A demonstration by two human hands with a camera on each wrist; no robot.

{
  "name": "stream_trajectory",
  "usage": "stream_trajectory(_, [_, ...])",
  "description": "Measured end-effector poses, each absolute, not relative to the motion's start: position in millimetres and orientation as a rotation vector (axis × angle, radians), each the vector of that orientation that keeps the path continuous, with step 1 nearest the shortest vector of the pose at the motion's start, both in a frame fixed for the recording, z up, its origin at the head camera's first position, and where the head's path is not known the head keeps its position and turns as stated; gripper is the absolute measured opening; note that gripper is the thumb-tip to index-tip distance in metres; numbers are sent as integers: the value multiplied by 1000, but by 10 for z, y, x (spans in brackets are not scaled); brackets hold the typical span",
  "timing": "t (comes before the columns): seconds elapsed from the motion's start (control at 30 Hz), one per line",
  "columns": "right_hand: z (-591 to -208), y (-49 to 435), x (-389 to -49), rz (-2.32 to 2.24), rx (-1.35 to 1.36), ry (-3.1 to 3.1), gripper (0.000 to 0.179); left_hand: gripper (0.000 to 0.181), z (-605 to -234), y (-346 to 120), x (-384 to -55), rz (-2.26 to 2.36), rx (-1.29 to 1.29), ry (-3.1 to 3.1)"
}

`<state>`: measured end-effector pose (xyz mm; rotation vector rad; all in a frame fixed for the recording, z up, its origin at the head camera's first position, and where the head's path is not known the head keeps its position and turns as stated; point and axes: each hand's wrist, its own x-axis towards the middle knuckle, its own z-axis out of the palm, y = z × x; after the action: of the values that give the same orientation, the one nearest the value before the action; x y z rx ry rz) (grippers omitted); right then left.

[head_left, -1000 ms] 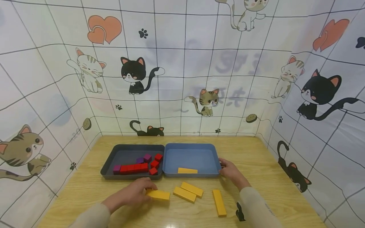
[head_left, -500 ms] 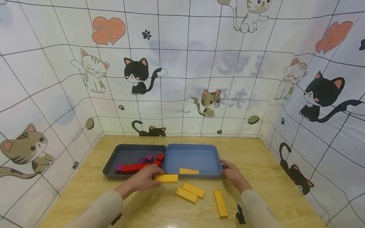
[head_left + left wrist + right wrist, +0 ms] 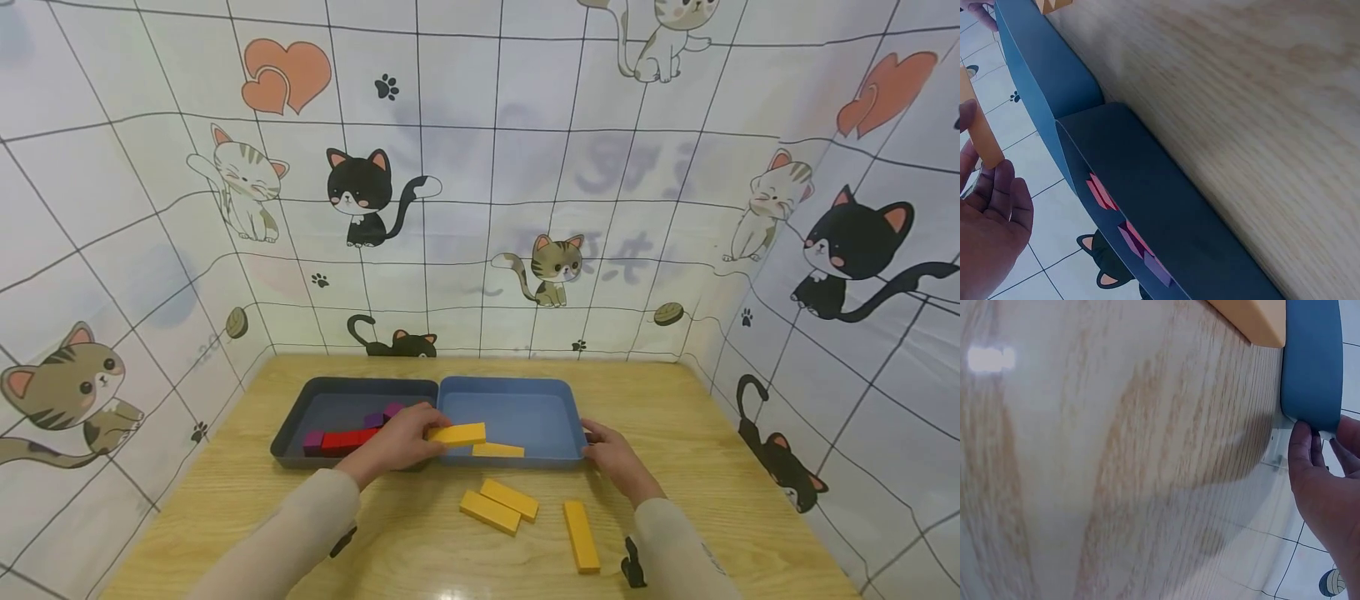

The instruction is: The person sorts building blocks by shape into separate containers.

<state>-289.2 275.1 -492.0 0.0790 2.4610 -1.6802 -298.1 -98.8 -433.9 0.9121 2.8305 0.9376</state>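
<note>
My left hand (image 3: 407, 439) pinches a yellow block (image 3: 459, 435) by its left end, over the front left part of the blue tray (image 3: 510, 392). The left wrist view shows the same block (image 3: 984, 134) between thumb and fingertips, raised beyond the tray walls. Inside the blue tray, a second yellow block (image 3: 498, 450) lies along the front wall. My right hand (image 3: 617, 457) holds the tray's right end. In the right wrist view, the fingers (image 3: 1300, 440) sit against the outside of its end wall, with the thumb at the rim.
Left of the blue tray and against it stands a dark grey tray (image 3: 330, 396) with red blocks (image 3: 347, 442) and purple cubes (image 3: 313, 442), partly behind my left hand. On the wooden table (image 3: 420, 542) in front lie two yellow blocks (image 3: 491, 512) side by side and another (image 3: 581, 537) farther right.
My left hand has lifted the yellow block from the table and carried it up and right, over the front wall into the space above the blue tray. The right hand stays put.
</note>
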Motion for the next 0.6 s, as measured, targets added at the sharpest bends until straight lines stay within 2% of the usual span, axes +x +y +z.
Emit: stream_trajectory(0.6, [-4919,2744,-2890,-1685,89,2452,57,29,-4385,-686,-3297,827,827,2915])
